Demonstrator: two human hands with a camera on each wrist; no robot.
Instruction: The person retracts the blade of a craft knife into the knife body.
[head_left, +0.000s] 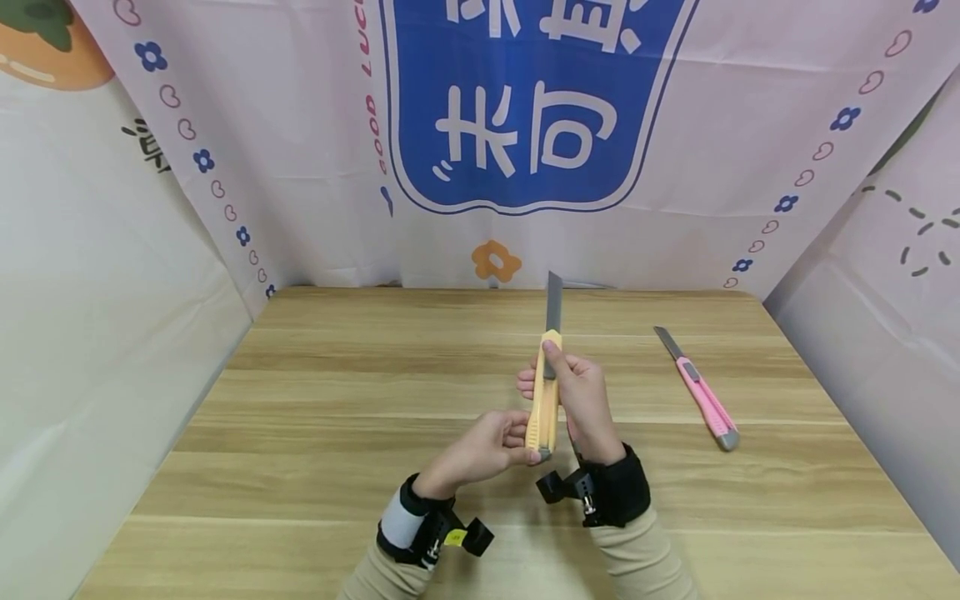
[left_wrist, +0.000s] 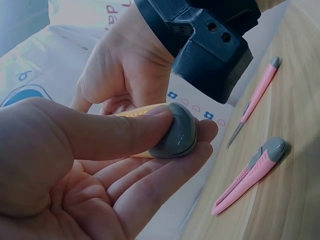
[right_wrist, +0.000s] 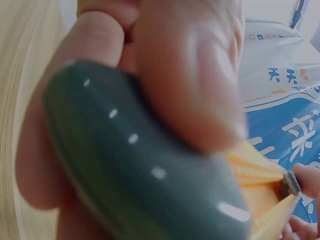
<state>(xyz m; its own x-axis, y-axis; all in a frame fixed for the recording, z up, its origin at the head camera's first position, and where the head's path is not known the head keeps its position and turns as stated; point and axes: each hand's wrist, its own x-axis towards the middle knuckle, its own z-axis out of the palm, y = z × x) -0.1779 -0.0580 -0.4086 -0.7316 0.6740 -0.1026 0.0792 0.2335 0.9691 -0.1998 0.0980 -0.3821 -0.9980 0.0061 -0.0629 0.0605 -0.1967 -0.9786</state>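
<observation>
- Right grip (head_left: 581,400) is wrapped round the upper body of the yellow knife (head_left: 543,408), thumb laid on the slider just below where the blade (head_left: 554,302) comes out.
- Left grip (head_left: 480,450) pinches the grey end cap (left_wrist: 176,134) at the knife's bottom, thumb on top and fingers underneath; the left wrist view shows this plainly.
- Both grips hold the knife nearly upright above the tabletop (head_left: 337,417), blade pointing away from the person, well extended past the right thumb.
- The pink knife (head_left: 701,392) lies on the tabletop well to the right of the right grip, its blade also out, touched by neither.
- In the left wrist view a second pink knife (left_wrist: 250,175) seems to lie just beside the first, though the head view shows only one; I cannot tell which is true.
- To do this well, my judgement is that the left pinch should keep the cap steady while the right thumb alone works the slider in short clicks.
- Fingers of the right grip are best kept behind the blade's mouth, never across the edge.
- The tip should keep pointing away from the body, and clear of the pink knife.
</observation>
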